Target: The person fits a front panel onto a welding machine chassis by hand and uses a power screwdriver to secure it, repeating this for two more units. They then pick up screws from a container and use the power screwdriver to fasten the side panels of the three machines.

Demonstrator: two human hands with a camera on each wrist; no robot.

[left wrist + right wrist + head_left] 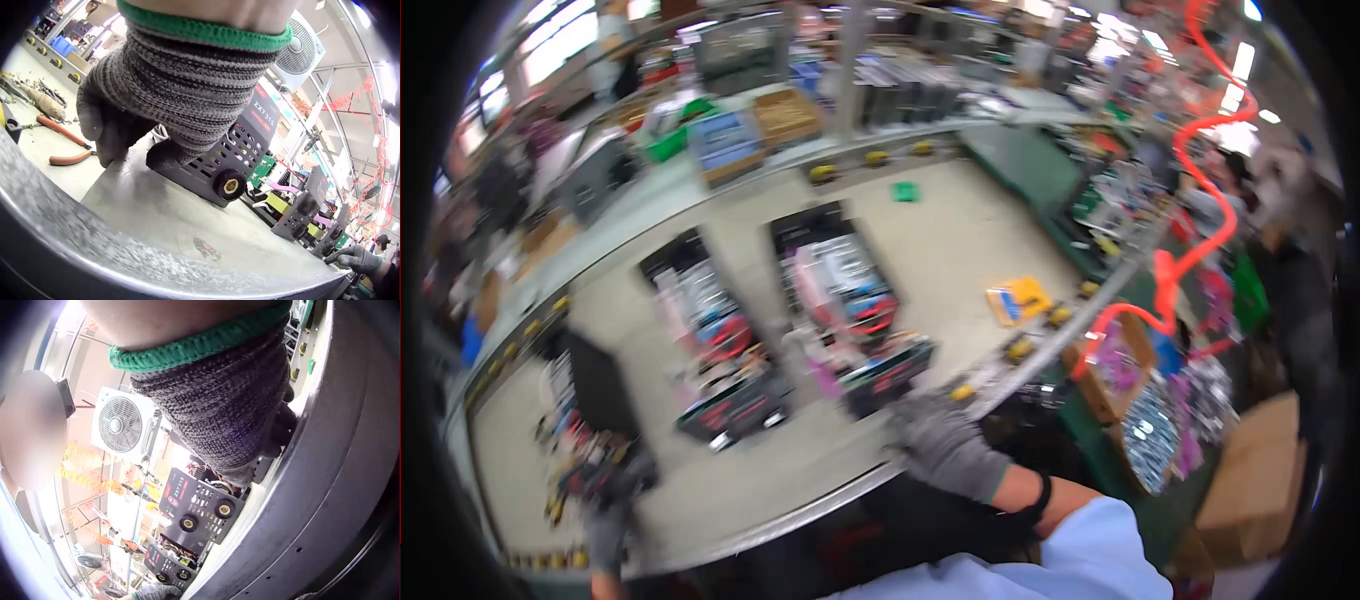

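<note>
Three partly built welding machines stand on the pale worktop (pixel 960 240). My left hand (pixel 608 535), in a grey knit glove, is at the front of the leftmost machine (pixel 600 390). In the left wrist view that glove (pixel 181 94) covers part of the machine's dark front panel (pixel 209 169), marked ZX7 315; I cannot tell whether the fingers grip it. My right hand (pixel 945 445), gloved alike, rests at the worktop's front edge beside the right machine (pixel 850 310). Its fingers look extended in the left wrist view. The middle machine (pixel 715 340) stands between the hands.
Orange-handled pliers (pixel 69 156) lie left of my left hand. A yellow item (pixel 1018 300) and a green piece (pixel 905 191) lie on the worktop. A red coiled hose (pixel 1200 130) hangs at right, above a container of small metal parts (pixel 1148 440). A cardboard box (pixel 1250 480) stands lower right.
</note>
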